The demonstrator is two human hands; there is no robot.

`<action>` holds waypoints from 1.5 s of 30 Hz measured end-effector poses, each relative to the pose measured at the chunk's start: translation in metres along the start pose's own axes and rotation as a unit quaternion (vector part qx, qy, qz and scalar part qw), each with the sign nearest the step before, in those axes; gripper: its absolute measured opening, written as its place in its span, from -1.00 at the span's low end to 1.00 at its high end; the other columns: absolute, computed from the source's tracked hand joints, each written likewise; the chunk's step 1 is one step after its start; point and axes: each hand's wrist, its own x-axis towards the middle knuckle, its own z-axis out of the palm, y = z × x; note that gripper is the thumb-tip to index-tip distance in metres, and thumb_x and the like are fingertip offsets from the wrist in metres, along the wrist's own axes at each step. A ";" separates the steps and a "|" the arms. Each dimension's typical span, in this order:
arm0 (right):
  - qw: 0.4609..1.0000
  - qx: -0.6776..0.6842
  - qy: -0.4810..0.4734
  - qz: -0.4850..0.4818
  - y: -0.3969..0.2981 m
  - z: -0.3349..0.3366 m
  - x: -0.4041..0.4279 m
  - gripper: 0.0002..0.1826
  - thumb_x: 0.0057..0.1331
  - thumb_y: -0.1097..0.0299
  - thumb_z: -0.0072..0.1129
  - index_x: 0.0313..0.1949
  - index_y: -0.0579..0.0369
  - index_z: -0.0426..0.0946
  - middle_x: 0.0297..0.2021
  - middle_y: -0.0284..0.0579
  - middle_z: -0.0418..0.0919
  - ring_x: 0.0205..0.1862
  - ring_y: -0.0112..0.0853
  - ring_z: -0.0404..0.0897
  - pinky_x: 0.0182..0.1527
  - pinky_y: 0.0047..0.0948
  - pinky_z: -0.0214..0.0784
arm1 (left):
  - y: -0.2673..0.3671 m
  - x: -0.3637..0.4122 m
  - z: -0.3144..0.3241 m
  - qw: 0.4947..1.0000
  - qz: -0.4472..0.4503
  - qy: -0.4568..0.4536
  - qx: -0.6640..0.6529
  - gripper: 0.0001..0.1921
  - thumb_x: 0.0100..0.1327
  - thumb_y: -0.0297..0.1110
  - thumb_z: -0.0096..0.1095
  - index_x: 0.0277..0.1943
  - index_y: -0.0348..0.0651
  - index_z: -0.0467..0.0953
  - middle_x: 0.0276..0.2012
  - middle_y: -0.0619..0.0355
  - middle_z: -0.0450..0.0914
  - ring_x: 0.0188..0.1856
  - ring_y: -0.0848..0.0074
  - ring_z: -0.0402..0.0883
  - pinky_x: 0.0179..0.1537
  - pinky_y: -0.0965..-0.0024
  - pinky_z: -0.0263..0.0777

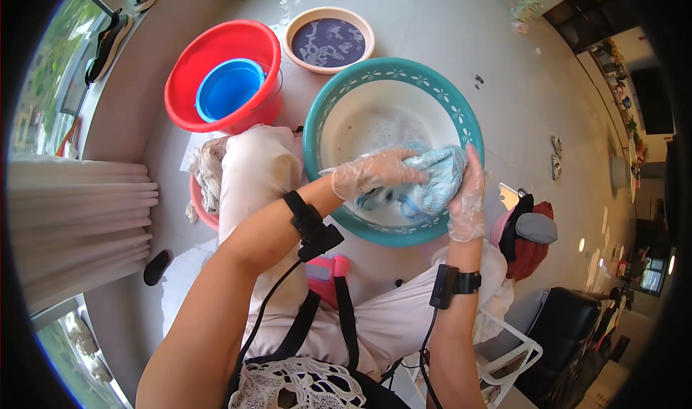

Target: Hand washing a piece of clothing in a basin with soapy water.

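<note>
A wet light blue textured cloth (440, 168) is bunched up inside the right front part of a teal-rimmed plastic basin (392, 236). Both hands wear clear plastic gloves. My left hand (381, 171) lies over the cloth from the left, its fingers pressed into the folds. From the right, my right hand (469, 193) grips the cloth's edge beside the basin rim. Sudsy water with foam covers the basin's pale floor. A darker patch of fabric shows under the cloth near my left wrist.
A red tub (181, 90) holding a blue bucket (230, 91) stands at upper left. Beside it is a peach basin (369, 36) of dark, foamy water. Pale laundry (210, 166) fills a pink basin (203, 209) by my left leg. Dark and red clothes (527, 255) lie at right.
</note>
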 end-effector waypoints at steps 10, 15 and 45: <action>0.900 -0.407 -0.158 0.009 0.009 -0.001 -0.017 -0.33 0.09 0.48 0.27 0.19 0.22 0.21 0.01 -0.07 0.41 0.05 -0.41 0.41 0.07 -0.45 0.29 | 0.012 0.000 -0.008 0.950 0.038 0.074 -0.302 -0.73 0.28 -0.25 0.06 -0.12 -0.31 0.46 -0.35 0.07 0.57 -0.55 0.53 0.55 -0.60 0.49 0.47; 0.987 -0.123 -0.087 0.051 0.007 0.000 -0.011 -0.43 0.17 0.58 0.07 0.20 0.20 0.22 0.02 -0.06 0.41 0.04 -0.38 0.44 0.04 -0.43 0.36 | 0.013 0.000 -0.009 0.929 0.068 -0.024 -0.364 -0.58 0.32 -0.08 0.04 -0.01 -0.31 0.39 -0.20 0.05 0.54 -0.15 0.46 0.59 -0.19 0.40 0.54; 0.964 -0.230 0.092 -0.100 0.060 -0.017 0.024 -0.70 0.30 0.25 0.06 -0.16 0.28 0.49 -0.27 -0.13 0.52 -0.23 -0.43 0.46 -0.11 -0.48 0.31 | -0.045 0.014 0.027 0.855 0.355 0.132 0.356 -0.81 0.07 -0.48 0.16 -0.22 -0.27 0.41 -0.39 -0.07 0.52 -0.36 0.12 0.52 -0.33 0.21 0.37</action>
